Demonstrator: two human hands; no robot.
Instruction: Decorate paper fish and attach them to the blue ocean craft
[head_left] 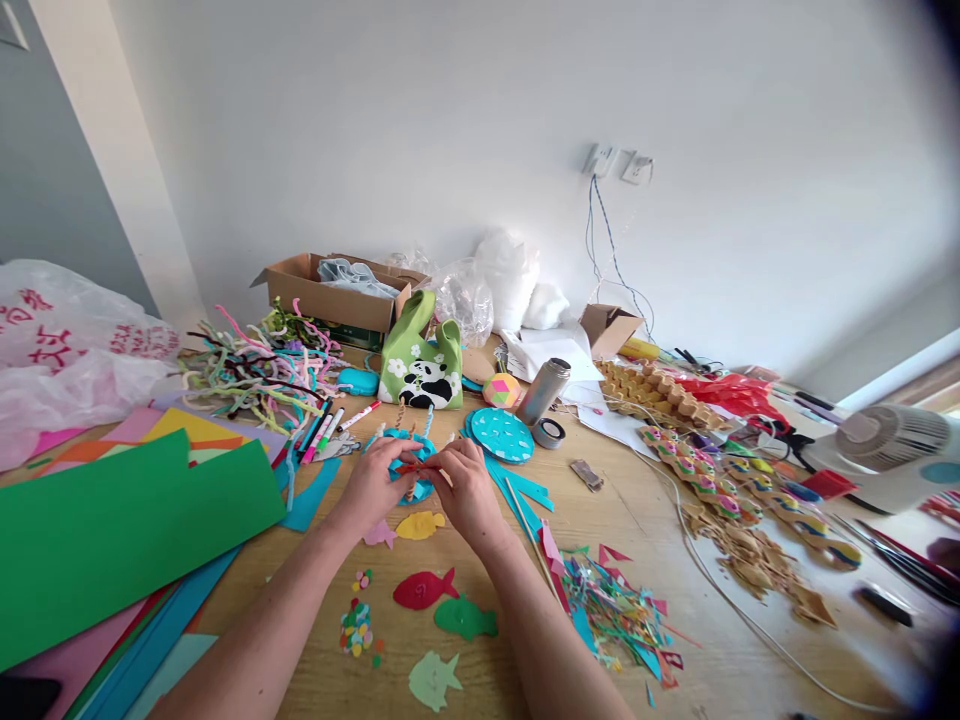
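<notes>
My left hand (pixel 377 482) and my right hand (pixel 466 487) meet over a blue round paper piece (pixel 414 490) with striped pipe cleaners sticking out of it. Both hands pinch a thin orange-red pipe cleaner (pixel 420 467) between their fingertips, just above the blue piece. Paper fish lie on the wooden table in front of my hands: a yellow fish (pixel 420 525), a red fish (pixel 424 590), a green fish (pixel 465 618) and a pale green fish (pixel 433 680). A second blue dotted disc (pixel 501 435) lies just beyond my right hand.
Green and coloured foam sheets (pixel 112 530) lie at left beside a heap of pipe cleaners (pixel 255 370) and markers (pixel 330 425). A panda bag (pixel 420 365), metal flask (pixel 541 392), tape roll (pixel 549 432), cardboard boxes, paper scraps (pixel 615 605) and a white fan (pixel 885 455) crowd the rest.
</notes>
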